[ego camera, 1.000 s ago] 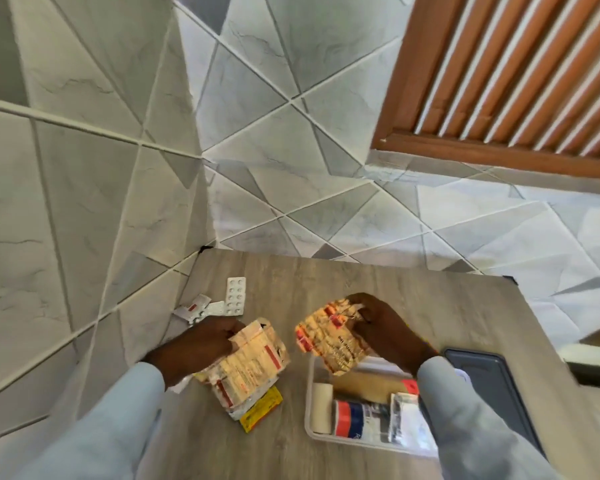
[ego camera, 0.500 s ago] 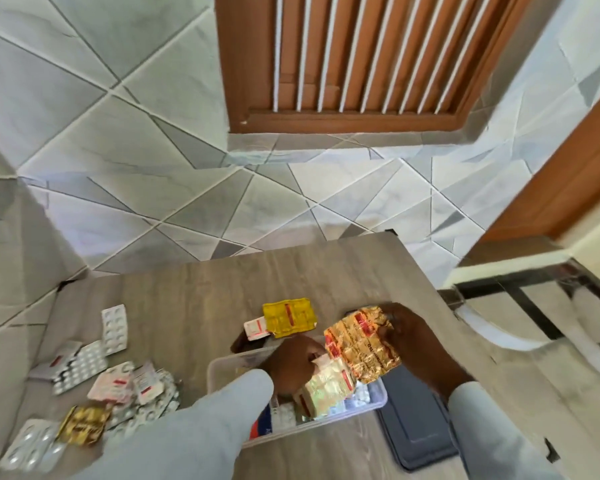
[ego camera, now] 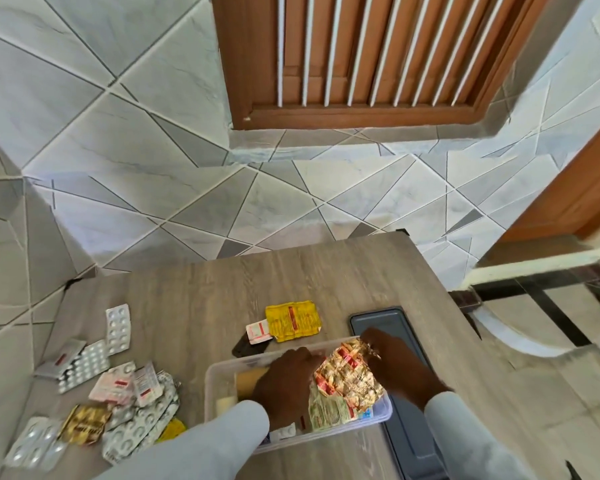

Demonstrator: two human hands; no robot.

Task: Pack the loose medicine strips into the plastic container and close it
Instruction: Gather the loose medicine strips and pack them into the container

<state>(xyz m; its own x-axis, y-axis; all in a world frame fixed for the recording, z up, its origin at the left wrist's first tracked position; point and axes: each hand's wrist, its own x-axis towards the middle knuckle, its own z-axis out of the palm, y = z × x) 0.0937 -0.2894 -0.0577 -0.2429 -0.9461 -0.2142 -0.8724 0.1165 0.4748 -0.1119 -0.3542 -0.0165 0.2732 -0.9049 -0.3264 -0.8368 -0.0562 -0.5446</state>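
Both hands work inside the plastic container [ego camera: 219,374]: right hand [ego camera: 400,367] pinches gold strips [ego camera: 347,377]; left hand's [ego camera: 286,384] grip unclear. Overstuffing could block the lid [ego camera: 409,393] beside it.

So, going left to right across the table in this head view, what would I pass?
Heap of loose strips → clear container with the left hand in it → gold foil strip held over it → right hand → grey lid.
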